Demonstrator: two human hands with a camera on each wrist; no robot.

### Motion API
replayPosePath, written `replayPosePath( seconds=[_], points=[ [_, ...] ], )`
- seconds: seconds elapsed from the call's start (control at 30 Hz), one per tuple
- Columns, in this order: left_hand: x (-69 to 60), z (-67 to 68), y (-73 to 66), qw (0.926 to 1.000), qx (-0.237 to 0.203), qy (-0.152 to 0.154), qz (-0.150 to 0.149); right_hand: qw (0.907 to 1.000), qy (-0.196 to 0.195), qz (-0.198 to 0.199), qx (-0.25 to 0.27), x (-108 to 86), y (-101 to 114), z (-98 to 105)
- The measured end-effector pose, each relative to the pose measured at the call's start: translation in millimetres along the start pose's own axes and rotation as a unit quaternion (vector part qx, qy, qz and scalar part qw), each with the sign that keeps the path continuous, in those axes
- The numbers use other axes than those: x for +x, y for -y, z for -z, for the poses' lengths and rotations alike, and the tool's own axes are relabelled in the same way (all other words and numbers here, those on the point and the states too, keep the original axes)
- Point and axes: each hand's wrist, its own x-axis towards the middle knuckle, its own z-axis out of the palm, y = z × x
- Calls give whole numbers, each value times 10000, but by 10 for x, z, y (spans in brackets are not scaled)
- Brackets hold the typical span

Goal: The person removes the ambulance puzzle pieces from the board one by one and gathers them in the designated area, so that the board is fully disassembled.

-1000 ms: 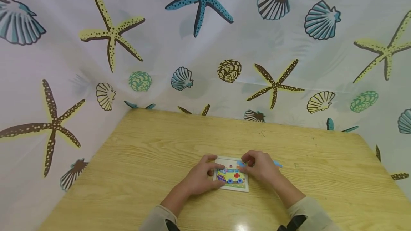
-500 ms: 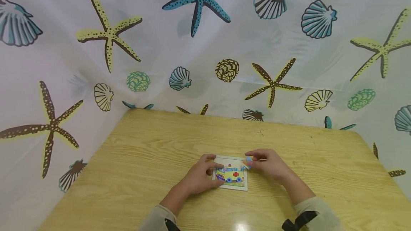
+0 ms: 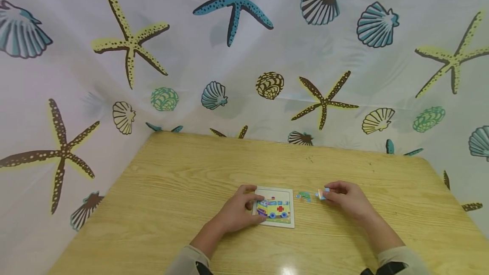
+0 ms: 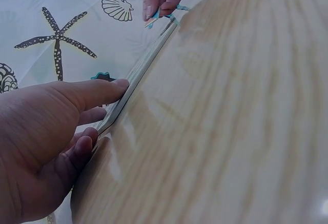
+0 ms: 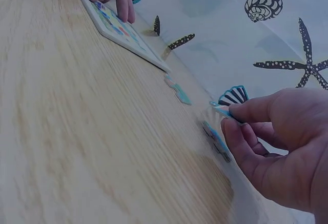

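Note:
A small white-framed jigsaw puzzle (image 3: 274,189) with a yellow ambulance picture lies on the table in the head view. My left hand (image 3: 241,209) holds its left side, thumb at the near edge and fingers farther back. To the right of the frame, my right hand (image 3: 351,200) pinches a blue and white puzzle piece (image 3: 322,194) between thumb and fingers, and the right wrist view shows this piece (image 5: 222,110) raised off the table. Between frame and right hand lies a green puzzle piece (image 3: 304,196). Below the right fingertips, more loose pieces (image 5: 218,141) lie on the table.
The wooden table (image 3: 191,169) extends around the puzzle on all sides. A pale curtain (image 3: 244,63) printed with starfish and shells hangs along its back and sides.
My right hand has lifted the piece from the puzzle's upper right corner and carried it right. The green piece on the table has come into sight. The left hand stays on the frame.

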Motion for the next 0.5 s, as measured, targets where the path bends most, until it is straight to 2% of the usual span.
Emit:
replayPosePath(
  seconds=[0.3,0.5],
  points=[
    [-1,-1,-8,9998,221,-23,-19,9996,-257,-107,-80,-56,-123,254],
    [-15,11,-5,9998,186,-42,-20,9988,-343,-308,-135,-79,-151,378]
  ],
)
